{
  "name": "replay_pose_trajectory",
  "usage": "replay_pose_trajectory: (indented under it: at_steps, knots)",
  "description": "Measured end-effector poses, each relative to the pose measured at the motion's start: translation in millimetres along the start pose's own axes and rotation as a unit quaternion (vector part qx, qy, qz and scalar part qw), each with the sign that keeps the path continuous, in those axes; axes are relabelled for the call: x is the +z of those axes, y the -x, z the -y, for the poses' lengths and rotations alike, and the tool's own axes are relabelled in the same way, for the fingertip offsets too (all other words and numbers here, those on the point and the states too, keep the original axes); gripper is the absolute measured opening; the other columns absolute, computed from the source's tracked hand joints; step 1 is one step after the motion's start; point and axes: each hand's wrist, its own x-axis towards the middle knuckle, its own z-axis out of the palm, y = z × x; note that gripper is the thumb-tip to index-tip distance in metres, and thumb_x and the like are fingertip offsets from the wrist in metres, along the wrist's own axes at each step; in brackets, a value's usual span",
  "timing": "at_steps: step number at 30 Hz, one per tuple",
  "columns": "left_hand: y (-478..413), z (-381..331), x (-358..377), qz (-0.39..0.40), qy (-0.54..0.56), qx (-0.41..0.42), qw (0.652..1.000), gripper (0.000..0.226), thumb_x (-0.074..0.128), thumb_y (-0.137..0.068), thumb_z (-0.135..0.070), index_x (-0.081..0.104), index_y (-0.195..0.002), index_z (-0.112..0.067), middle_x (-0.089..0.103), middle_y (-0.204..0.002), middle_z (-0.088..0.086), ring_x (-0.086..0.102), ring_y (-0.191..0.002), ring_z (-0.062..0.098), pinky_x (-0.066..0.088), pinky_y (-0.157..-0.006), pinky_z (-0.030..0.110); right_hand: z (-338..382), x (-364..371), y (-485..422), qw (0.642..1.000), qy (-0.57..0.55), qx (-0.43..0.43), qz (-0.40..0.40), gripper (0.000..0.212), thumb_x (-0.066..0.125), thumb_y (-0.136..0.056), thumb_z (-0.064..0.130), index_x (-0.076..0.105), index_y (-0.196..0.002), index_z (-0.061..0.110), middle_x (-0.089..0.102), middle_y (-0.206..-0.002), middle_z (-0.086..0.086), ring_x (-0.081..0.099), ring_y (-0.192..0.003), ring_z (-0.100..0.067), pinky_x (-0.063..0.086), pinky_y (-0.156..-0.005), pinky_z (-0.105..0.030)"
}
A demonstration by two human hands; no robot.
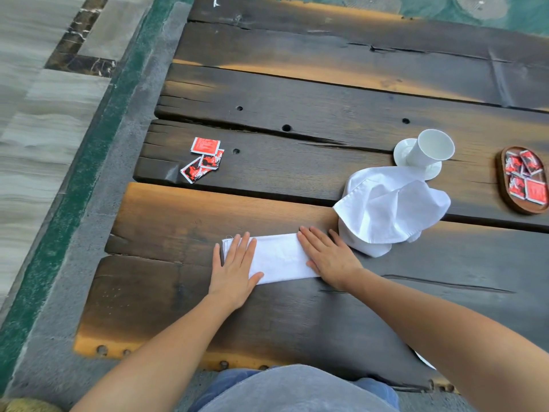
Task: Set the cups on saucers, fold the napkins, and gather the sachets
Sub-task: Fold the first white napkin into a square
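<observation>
Nearest the person, both hands lie flat on a folded napkin [279, 258], a white strip on the wooden counter [297, 316]: the left hand [233, 270] covers its 9 o'clock end and the right hand [329, 257] its 3 o'clock end, each grip spread wide with palm down, holding nothing, only pressing. The step in hand looks to be flattening the fold; to do it well, the palms should probably smooth outward along the strip so the crease sets sharp and the edges stay lined up, without dragging the cloth across the rough planks. Just beyond the right hand, toward 1 o'clock, a second napkin [392, 206] sits crumpled and unfolded, its far edge touching the saucer [432, 171] behind it. On that saucer stands a white cup [430, 151], seemingly empty. Further toward 3 o'clock, at the frame edge, a wooden tray [505, 191] holds several red sachets [525, 179]. Well apart, toward 11 o'clock, three loose sachets [205, 159] lie on the counter, not yet gathered.
</observation>
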Motion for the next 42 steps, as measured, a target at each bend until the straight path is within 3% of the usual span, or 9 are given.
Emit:
replay_pose_trajectory:
  at_steps: [3, 6, 9, 13, 16, 18, 21, 31, 42]
  knots:
    - [6.3, -7.5, -8.5, -0.092, -0.029, 0.04, 0.995, 0.069, 0.063, -0.08, -0.038, 0.039, -0.139, -0.012, 0.024, -0.154, 0.012, 0.026, -0.141, 0.029, 0.02, -0.113, 0.053, 5.3, 3.7, -0.1, 0.999, -0.008, 0.036, -0.024, 0.072, 0.07, -0.076, 0.04, 0.047, -0.137, 0.01, 0.053, -0.139, -0.007, 0.058, -0.116, -0.029, 0.051, -0.087, -0.041]
    - [16.3, -20.0, -9.1, -0.125, 0.012, 0.077, 0.989, 0.061, 0.065, -0.072, -0.033, 0.045, -0.128, -0.017, 0.041, -0.141, 0.009, 0.05, -0.12, 0.026, 0.041, -0.101, 0.042, 14.9, 1.3, 2.2, 0.994, -0.064, 0.079, -0.03, 0.07, 0.056, -0.087, 0.043, 0.028, -0.145, 0.015, 0.041, -0.139, -0.006, 0.052, -0.11, -0.032, 0.04, -0.089, -0.041]
    - [18.8, -26.5, -5.0, -0.075, 0.051, 0.068, 0.994, 0.064, 0.071, -0.067, -0.032, 0.047, -0.124, -0.02, 0.054, -0.131, 0.005, 0.059, -0.11, 0.022, 0.05, -0.087, 0.034, 21.4, -9.2, 5.6, 0.984, -0.139, 0.105, -0.018, 0.054, 0.051, -0.089, 0.043, 0.031, -0.135, 0.024, 0.048, -0.126, -0.002, 0.06, -0.09, -0.032, 0.036, -0.081, -0.039]
    - [13.6, -19.1, -0.2, -0.016, 0.043, 0.097, 0.994, 0.06, 0.061, -0.08, -0.026, 0.042, -0.137, -0.019, 0.039, -0.149, 0.005, 0.044, -0.132, 0.027, 0.038, -0.105, 0.044, 27.5, -9.8, 14.2, 0.991, -0.129, 0.028, 0.009, 0.026, 0.035, -0.097, 0.039, 0.044, -0.107, 0.017, 0.069, -0.094, -0.008, 0.059, -0.077, -0.034, 0.032, -0.065, -0.033]
    - [5.4, -9.9, -7.4, 0.037, 0.059, 0.146, 0.987, 0.061, 0.038, -0.094, -0.014, 0.014, -0.149, -0.023, -0.002, -0.16, -0.004, 0.0, -0.148, 0.018, 0.007, -0.119, 0.04, 30.9, -8.8, 21.3, 0.992, -0.104, -0.074, 0.02, 0.032, 0.046, -0.09, 0.047, 0.049, -0.104, 0.018, 0.067, -0.094, -0.005, 0.057, -0.084, -0.028, 0.035, -0.071, -0.034]
    - [1.1, -2.9, -13.4, 0.056, 0.058, 0.162, 0.983, 0.062, 0.036, -0.096, -0.014, 0.007, -0.149, -0.025, -0.011, -0.159, -0.007, -0.009, -0.147, 0.014, 0.001, -0.119, 0.039, 30.0, -6.5, 23.2, 0.989, -0.079, -0.114, 0.044, 0.05, 0.058, -0.079, 0.056, 0.048, -0.114, 0.021, 0.059, -0.105, 0.0, 0.051, -0.097, -0.021, 0.037, -0.081, -0.037]
    - [0.0, 4.3, -14.4, 0.064, 0.045, 0.178, 0.981, 0.065, 0.041, -0.096, -0.018, 0.004, -0.149, -0.026, -0.014, -0.159, -0.008, -0.012, -0.146, 0.013, 0.0, -0.119, 0.039, 32.2, -4.5, 25.8, 0.99, -0.06, -0.123, 0.036, 0.06, 0.067, -0.075, 0.05, 0.044, -0.121, 0.018, 0.051, -0.113, -0.002, 0.046, -0.105, -0.022, 0.035, -0.087, -0.038]
    - [7.5, -0.7, -8.1, 0.056, 0.055, 0.152, 0.985, 0.06, 0.035, -0.099, -0.026, 0.003, -0.149, -0.027, -0.012, -0.159, -0.007, -0.012, -0.146, 0.013, -0.004, -0.118, 0.04, 37.4, 6.0, 30.2, 0.989, -0.117, -0.081, 0.033, 0.038, 0.058, -0.081, 0.025, 0.048, -0.115, 0.01, 0.053, -0.111, -0.009, 0.051, -0.1, -0.029, 0.044, -0.073, -0.038]
    - [8.4, -13.6, -9.8, -0.011, 0.113, 0.096, 0.989, 0.047, 0.033, -0.098, -0.015, 0.03, -0.143, -0.026, 0.011, -0.159, -0.007, 0.007, -0.147, 0.014, 0.009, -0.118, 0.037, 44.5, -6.9, 20.6, 0.968, -0.236, -0.02, -0.082, 0.028, 0.045, -0.081, 0.037, 0.063, -0.084, 0.016, 0.052, -0.09, 0.001, 0.051, -0.081, -0.019, 0.043, -0.063, -0.032]
